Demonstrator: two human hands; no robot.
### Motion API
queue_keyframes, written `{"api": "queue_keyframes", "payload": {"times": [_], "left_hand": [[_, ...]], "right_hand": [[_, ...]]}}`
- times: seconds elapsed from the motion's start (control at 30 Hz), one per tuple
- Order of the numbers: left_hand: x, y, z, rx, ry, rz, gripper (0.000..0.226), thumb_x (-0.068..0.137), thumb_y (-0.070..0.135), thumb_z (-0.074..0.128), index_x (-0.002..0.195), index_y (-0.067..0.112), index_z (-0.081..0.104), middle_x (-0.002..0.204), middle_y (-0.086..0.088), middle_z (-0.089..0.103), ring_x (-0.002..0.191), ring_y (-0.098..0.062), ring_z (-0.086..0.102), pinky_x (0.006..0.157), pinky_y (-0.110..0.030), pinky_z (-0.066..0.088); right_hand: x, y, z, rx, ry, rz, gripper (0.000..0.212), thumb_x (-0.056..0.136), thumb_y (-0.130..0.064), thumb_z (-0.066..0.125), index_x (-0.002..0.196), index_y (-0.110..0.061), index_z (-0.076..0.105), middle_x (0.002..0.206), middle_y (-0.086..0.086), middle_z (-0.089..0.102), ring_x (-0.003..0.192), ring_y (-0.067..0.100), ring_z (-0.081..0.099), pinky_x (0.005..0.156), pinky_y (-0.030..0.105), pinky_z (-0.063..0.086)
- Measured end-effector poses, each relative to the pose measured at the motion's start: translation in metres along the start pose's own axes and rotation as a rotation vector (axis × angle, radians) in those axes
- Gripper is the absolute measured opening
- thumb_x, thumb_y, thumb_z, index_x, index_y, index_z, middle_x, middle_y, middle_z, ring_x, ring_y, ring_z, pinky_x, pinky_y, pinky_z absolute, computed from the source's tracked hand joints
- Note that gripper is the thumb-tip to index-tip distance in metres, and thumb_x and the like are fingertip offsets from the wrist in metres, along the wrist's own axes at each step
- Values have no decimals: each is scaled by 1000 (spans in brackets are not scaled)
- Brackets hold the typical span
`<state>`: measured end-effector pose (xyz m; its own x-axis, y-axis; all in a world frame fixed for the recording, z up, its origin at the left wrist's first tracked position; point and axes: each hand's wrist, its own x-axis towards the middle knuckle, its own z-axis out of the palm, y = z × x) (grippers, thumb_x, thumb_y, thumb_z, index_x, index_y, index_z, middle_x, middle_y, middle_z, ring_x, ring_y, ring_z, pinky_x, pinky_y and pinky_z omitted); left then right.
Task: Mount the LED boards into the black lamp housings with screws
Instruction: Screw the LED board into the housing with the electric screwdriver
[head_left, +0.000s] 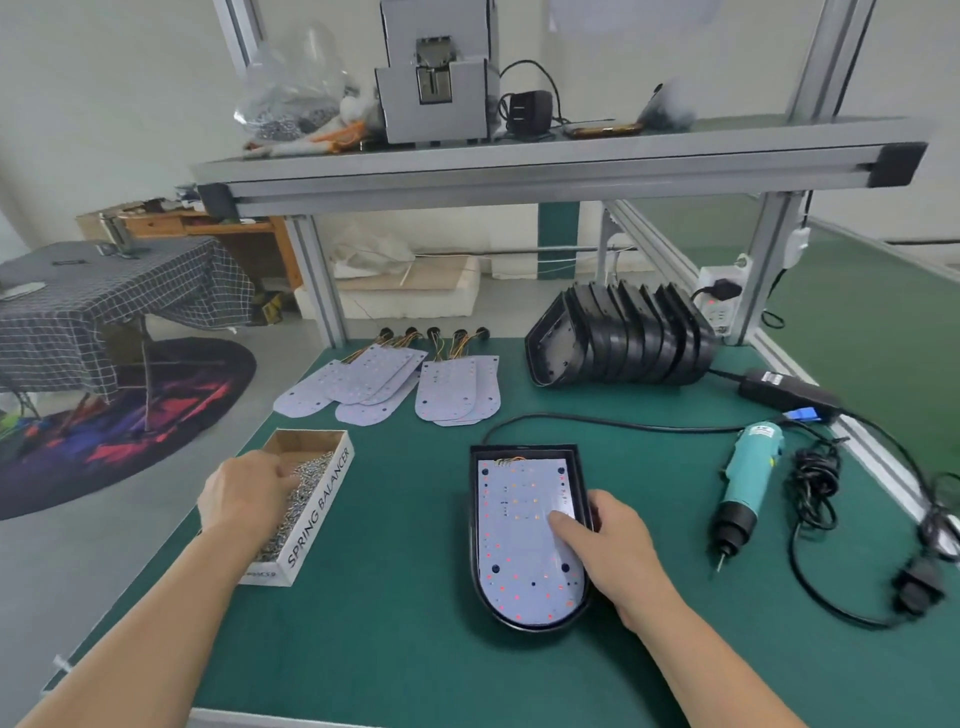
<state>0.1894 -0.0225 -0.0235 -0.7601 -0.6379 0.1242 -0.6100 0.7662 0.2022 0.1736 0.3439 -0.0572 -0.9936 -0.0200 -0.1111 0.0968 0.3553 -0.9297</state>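
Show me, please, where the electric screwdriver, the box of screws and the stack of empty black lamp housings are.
electric screwdriver (748, 470): head view, teal handle.
box of screws (319, 512): head view, lettered side wall.
stack of black lamp housings (631, 345): head view, middle housing's rim.

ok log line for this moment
left hand: in screw box | right hand: pressing LED board in housing | screwdriver: idle on table
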Motion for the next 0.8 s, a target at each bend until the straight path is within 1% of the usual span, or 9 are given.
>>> {"api": "queue_keyframes", "payload": {"times": [0.13, 0.23, 0.3, 0.4, 0.47, 0.57, 0.67, 0.73, 0.8], "left_hand": [[1, 1, 0, 23, 4, -32, 32, 90, 32, 72, 61, 24, 63, 68, -1, 58, 74, -30, 59, 65, -32, 45], [0, 2, -2, -36, 15, -43, 28, 90, 31, 71, 63, 25, 64, 73, -3, 61, 76, -31, 60, 66, -33, 46], [-1, 4, -4, -94, 27, -71, 25, 91, 29, 70, 68, 23, 65, 77, -6, 65, 77, -32, 61, 67, -34, 47], [-2, 16, -13, -409, -21, -142, 26, 92, 24, 68, 70, 11, 68, 70, -7, 65, 66, -28, 58, 59, -29, 43], [-8, 37, -25, -960, -173, -276, 23, 95, 17, 65, 77, 3, 67, 68, -6, 57, 59, -21, 49, 47, -20, 37], [-45, 88, -40, -1701, -733, -508, 21, 102, 14, 54, 82, 6, 56, 64, -2, 50, 42, -5, 43, 31, -9, 24], [-89, 139, -35, -1846, -1103, -526, 21, 101, 9, 52, 81, 3, 54, 65, -8, 56, 42, -9, 54, 33, -9, 35], [-110, 164, -24, -1794, -1161, -486, 19, 100, 3, 52, 83, -2, 57, 70, -13, 58, 46, -13, 60, 37, -11, 43], [-122, 179, -13, -1736, -1129, -455, 17, 99, -3, 51, 84, -5, 59, 73, -15, 58, 47, -15, 63, 40, -11, 46]], "right_hand": [[1, 0, 0, -30, 5, 8, 27, 86, -26, 72, 91, -2, 62, 91, 11, 71, 79, 30, 61, 77, 41, 54], [2, 0, 1, -51, 4, 6, 35, 86, -28, 73, 94, 3, 59, 95, 18, 69, 73, 21, 51, 70, 37, 48], [2, 0, 1, -54, 9, 8, 35, 86, -28, 72, 95, 4, 59, 97, 18, 69, 74, 21, 52, 74, 41, 52], [2, -1, 1, -45, 6, 12, 34, 86, -27, 72, 97, 3, 61, 98, 17, 70, 78, 26, 59, 82, 46, 54], [3, 0, 1, -35, 1, 23, 35, 86, -27, 72, 100, 4, 61, 100, 18, 70, 79, 23, 58, 83, 48, 54], [3, 0, 3, -43, 7, 44, 32, 85, -27, 72, 97, 0, 60, 97, 15, 70, 75, 19, 56, 77, 41, 55], [1, -4, 4, -62, 24, 45, 22, 83, -29, 72, 93, -15, 59, 90, 0, 69, 77, 17, 63, 72, 32, 53], [0, -6, 4, -105, 39, 29, 23, 83, -31, 72, 94, -18, 57, 89, -4, 67, 81, 17, 64, 69, 29, 51], [-3, -6, 1, -150, 31, 6, 24, 84, -34, 72, 93, -19, 56, 85, -6, 65, 74, 11, 60, 63, 24, 47]]}}
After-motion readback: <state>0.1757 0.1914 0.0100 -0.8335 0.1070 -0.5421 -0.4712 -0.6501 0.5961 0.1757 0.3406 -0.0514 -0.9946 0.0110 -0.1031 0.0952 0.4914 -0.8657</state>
